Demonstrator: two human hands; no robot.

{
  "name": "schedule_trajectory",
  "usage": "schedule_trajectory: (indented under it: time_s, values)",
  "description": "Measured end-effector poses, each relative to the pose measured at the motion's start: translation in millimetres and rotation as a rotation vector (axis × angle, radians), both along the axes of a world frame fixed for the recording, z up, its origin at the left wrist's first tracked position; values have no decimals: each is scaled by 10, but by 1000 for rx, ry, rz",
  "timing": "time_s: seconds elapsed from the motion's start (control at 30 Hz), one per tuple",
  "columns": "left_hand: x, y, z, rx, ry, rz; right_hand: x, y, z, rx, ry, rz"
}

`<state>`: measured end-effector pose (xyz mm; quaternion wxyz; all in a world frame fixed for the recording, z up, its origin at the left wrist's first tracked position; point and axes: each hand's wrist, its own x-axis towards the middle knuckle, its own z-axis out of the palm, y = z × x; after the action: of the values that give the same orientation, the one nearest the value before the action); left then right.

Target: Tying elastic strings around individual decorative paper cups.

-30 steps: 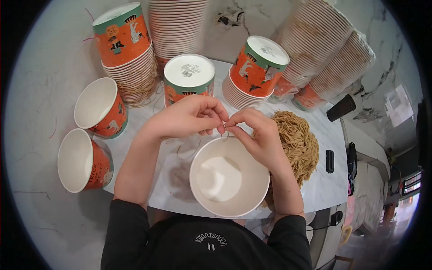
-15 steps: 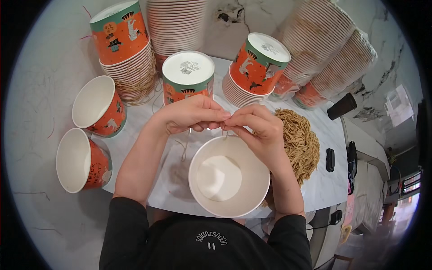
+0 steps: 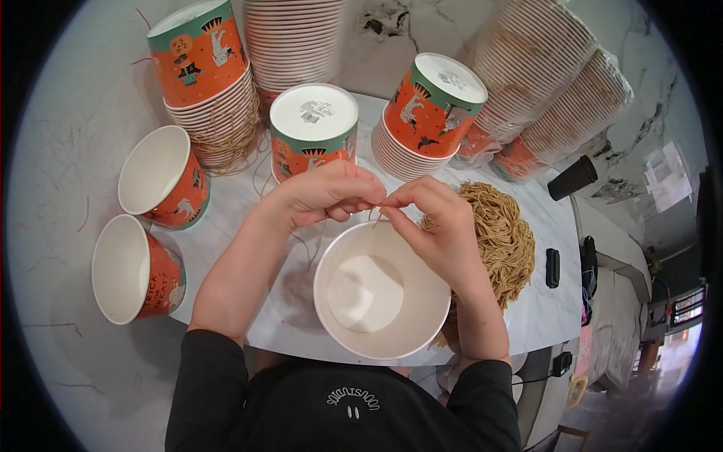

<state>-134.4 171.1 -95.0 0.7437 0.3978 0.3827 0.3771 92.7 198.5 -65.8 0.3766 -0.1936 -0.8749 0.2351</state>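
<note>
A white-lined paper bucket (image 3: 422, 313) stands in front of me at the table's near edge, its mouth facing up toward me. Above its far rim, the fingertips of my left hand (image 3: 331, 194) and my right hand (image 3: 434, 222) almost meet. Both pinch a thin tan string (image 3: 376, 218), whose short strands dangle near the rim. Another length of string trails below my left hand. Whether the string is knotted or fixed to the bucket, I cannot make out. To the right of my right hand lies a heap of tan strings (image 3: 503, 245).
Two orange buckets (image 3: 162, 282) lean on their sides at the left. An upside-down bucket (image 3: 315, 113) stands beyond my hands, with stacked buckets (image 3: 429, 113) around it. Wrapped stacks (image 3: 538, 68), a black cup (image 3: 572, 178) and a small black object (image 3: 553, 268) sit to the right.
My fingertips have shifted slightly, and my right thumb and forefinger have spread a little wider behind the pinch. Both hands still hold the string over the bucket's rim.
</note>
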Motion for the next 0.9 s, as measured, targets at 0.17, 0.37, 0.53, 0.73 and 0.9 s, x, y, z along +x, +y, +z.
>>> schedule_trajectory:
  time_s: [0.17, 0.37, 0.53, 0.73, 0.9]
  values:
    - [95, -56, 44, 120, 166, 128, -10, -3, -29, 80, -62, -42]
    - [159, -77, 38, 256, 298, 233, -21, 8, -51, 125, -89, -54]
    - [124, -77, 79, 217, 320, 198, -20, -3, -58, 151, -116, -61]
    - [99, -74, 36, 219, 317, 124, -23, 16, -85, 183, -149, -50]
    - [128, -66, 43, 258, 286, 237, -28, -9, -52, 124, -127, -76]
